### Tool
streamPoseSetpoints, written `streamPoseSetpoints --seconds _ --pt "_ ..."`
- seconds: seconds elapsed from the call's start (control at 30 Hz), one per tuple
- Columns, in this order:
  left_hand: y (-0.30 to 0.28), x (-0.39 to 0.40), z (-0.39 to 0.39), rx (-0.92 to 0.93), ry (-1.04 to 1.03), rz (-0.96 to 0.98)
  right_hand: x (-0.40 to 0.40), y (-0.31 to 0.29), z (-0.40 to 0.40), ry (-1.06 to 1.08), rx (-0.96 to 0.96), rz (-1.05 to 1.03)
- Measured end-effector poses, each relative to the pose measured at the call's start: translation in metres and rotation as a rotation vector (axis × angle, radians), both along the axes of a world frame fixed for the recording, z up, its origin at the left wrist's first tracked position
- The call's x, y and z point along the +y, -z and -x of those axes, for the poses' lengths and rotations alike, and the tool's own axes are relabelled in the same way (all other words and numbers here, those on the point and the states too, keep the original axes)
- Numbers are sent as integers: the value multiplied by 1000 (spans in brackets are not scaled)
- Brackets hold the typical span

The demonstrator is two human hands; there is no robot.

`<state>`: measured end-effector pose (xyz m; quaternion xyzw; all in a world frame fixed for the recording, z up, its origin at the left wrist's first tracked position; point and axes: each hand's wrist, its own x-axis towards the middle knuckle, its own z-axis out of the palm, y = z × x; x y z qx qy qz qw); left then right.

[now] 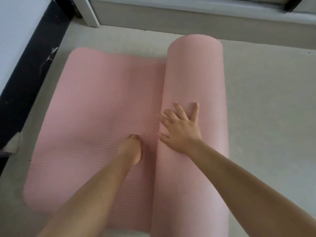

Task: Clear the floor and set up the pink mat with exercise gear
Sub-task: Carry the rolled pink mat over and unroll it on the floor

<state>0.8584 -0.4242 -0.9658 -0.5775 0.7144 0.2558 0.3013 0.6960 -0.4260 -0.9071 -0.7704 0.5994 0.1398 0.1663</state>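
Note:
A pink ribbed mat (89, 120) lies partly unrolled on the pale floor, its flat part spread to the left. The rest is still a thick roll (195, 79) running from near to far at the centre right. My right hand (181, 127) rests flat on the roll's left side with fingers spread. My left hand (132, 149) presses down on the flat part of the mat just left of the roll, fingers pointing down and partly hidden.
A dark baseboard (32, 79) under a white wall runs along the left edge of the mat. A white frame post (89, 11) and a low grey ledge (171, 16) cross the far side. Bare pale floor (270, 108) lies to the right of the roll.

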Motion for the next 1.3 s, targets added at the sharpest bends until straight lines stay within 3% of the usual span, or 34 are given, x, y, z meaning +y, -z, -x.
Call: streamPoseSetpoints --seconds 0.33,0.57,1.0,1.3 --pt "-25 36 34 -114 -153 -102 -4 33 51 15 -98 -217" --pt "-28 29 59 -67 -211 -82 -11 34 66 34 -173 -336" --pt "-2 6 55 -72 -161 -4 -6 31 66 195 -292 -132" --pt "-2 13 71 -136 2 69 16 7 75 297 -170 20"
